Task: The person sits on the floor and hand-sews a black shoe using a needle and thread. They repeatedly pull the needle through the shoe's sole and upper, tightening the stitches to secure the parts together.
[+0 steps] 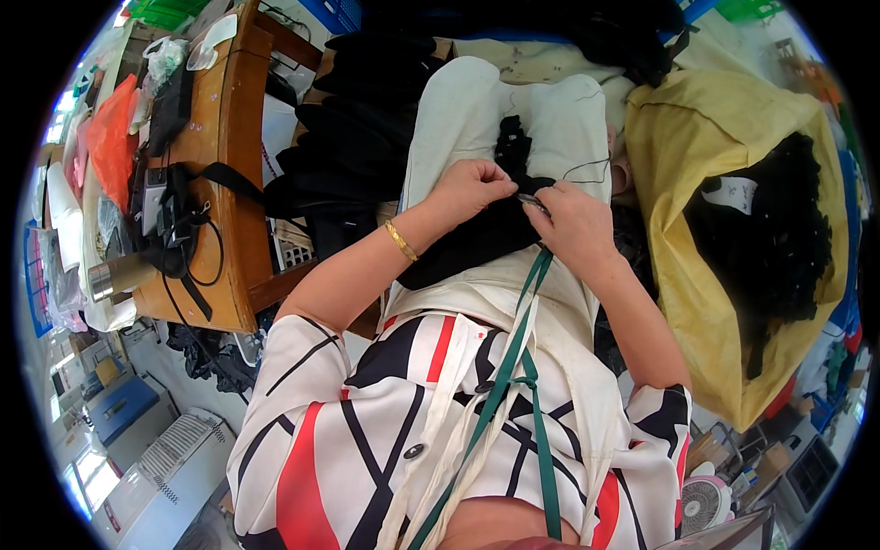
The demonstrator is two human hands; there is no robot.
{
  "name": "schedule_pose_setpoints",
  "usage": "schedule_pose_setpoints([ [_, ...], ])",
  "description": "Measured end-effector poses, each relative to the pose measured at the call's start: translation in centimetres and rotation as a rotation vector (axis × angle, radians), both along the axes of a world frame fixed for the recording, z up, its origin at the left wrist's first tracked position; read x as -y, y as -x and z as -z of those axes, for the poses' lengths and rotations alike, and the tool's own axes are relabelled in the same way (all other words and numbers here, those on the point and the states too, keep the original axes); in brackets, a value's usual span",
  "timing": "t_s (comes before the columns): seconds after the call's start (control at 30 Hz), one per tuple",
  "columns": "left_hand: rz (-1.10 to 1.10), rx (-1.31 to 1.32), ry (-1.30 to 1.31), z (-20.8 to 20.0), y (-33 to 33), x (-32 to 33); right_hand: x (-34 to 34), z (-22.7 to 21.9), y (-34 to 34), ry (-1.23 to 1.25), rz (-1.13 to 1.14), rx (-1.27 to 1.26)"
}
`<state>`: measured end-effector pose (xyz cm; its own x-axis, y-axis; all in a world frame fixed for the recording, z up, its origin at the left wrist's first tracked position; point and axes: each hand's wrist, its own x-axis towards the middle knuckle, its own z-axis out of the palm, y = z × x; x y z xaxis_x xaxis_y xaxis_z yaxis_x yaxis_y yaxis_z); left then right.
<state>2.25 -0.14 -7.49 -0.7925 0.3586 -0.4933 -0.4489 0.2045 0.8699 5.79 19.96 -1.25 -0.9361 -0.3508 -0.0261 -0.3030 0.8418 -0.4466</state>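
A piece of black cloth [481, 240] lies across my lap, over a white apron [456, 110]. Thumb and fingers of my left hand [469, 191] pinch the cloth near its upper edge. Close beside it, my right hand [579, 225] is closed around a small metal tool [533, 203], which looks like thread snips; its tip is at the cloth by the left fingertips. A narrow black strip [513, 147] extends from the cloth between my knees. Dark thread [587, 167] curls over my right knee. A green ribbon [541, 266] runs down from near my right hand.
At left stands a wooden table [229, 183] with a black device, cables and an orange-red bag [114, 142]. Stacked black pieces [353, 147] lie beside my left knee. On the right, a yellow sack [687, 229] holds black items [779, 238]. A small fan [704, 502] is at lower right.
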Motion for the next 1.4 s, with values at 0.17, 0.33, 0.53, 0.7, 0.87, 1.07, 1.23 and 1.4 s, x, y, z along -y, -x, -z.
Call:
schedule_pose_setpoints([
  [0.17,0.003,-0.019,0.012,0.1,0.0,-0.1,0.3,0.4,0.0,-0.018,-0.019,-0.043],
  [0.33,-0.022,-0.106,-0.016,-1.4,0.0,0.1,0.0,-0.5,-2.4,0.017,-0.126,-0.033],
  [0.53,0.083,-0.378,0.011,-2.5,-1.0,-0.4,-1.3,-2.1,-3.2,0.168,-0.004,-0.032],
  [0.7,0.489,-0.977,0.38,-3.3,-2.4,-0.5,-3.4,1.5,-1.7,0.088,-0.074,-0.099],
  [0.87,0.384,-0.72,0.244,-3.0,-3.6,0.3,-4.1,2.5,-1.7,0.035,-0.187,-0.154],
  [1.07,0.21,-0.107,0.258,-3.6,-4.4,0.5,-5.7,1.6,-2.0,-0.12,-0.155,-0.08],
  [1.23,0.017,0.35,0.113,-3.1,-2.9,-1.0,-9.2,1.8,-3.8,0.885,0.323,0.504],
  [1.4,0.059,0.013,0.168,-1.5,-3.2,-2.0,-11.9,1.7,-3.5,1.472,0.543,0.6],
])
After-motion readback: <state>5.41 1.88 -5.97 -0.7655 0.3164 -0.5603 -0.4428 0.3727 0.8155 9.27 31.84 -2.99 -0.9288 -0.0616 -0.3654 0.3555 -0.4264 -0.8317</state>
